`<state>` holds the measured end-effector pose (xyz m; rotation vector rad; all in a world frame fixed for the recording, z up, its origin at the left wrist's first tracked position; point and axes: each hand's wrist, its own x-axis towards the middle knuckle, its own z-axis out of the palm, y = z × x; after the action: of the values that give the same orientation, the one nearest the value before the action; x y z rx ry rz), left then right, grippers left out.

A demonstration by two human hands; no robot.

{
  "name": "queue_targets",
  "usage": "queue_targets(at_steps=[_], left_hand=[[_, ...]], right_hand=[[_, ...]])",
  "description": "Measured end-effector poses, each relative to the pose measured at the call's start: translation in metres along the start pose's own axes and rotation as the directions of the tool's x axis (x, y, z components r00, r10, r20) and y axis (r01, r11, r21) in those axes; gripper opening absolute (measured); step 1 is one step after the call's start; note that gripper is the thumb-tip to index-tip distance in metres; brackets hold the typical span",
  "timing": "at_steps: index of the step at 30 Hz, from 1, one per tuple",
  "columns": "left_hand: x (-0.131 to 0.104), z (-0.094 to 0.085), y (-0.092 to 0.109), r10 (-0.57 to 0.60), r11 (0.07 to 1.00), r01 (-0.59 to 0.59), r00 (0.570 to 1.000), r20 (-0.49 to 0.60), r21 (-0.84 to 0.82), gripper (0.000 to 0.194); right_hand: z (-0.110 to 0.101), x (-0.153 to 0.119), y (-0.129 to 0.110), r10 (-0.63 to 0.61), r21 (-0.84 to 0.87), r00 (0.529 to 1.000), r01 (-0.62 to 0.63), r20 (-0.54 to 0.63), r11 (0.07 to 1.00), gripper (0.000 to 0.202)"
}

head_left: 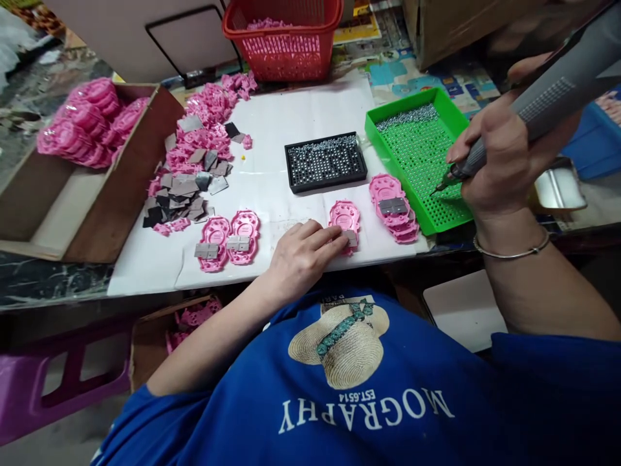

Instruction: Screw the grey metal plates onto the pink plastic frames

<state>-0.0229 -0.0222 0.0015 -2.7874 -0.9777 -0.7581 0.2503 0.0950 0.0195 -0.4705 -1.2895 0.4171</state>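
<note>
My right hand [509, 142] is closed round a grey electric screwdriver [543, 97], its tip over the green tray [412, 152] of small screws. Fingertips of my left hand [308, 252] press a grey metal plate [350, 241] onto a pink plastic part [345, 215] at the front of the white sheet. To the left, two pink parts [244, 226] bear grey plates. Between my hands lies a stack of pink parts [392, 208] with a plate on top. Behind them is a black tray [326, 162] holding screws.
Loose pink parts [208, 139] and grey plates [182, 188] are heaped left. A cardboard box [121, 188] with bagged pink parts stands beyond them. A red basket [286, 48] is at the back, a blue container [596, 139] at the right.
</note>
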Motion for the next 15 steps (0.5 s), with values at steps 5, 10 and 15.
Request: queue_targets(at_steps=[5,10,15], left_hand=[[0.001,0.002,-0.002,-0.003,1.000,0.002,0.999,0.041,0.031,0.021],[0.000,0.003,-0.002,0.003,0.999,-0.005,0.998,0.063,0.035,0.023],[-0.001,0.005,-0.002,0.016,0.999,-0.018,0.999,0.045,0.038,0.023]], right_hand=[[0.000,-0.001,-0.002,-0.007,0.044,1.000,0.006,0.020,0.999,0.028],[-0.001,-0.001,0.001,-0.014,0.033,0.999,0.013,0.031,0.999,0.030],[-0.001,0.008,-0.011,0.042,0.019,0.999,-0.042,0.009,0.999,0.030]])
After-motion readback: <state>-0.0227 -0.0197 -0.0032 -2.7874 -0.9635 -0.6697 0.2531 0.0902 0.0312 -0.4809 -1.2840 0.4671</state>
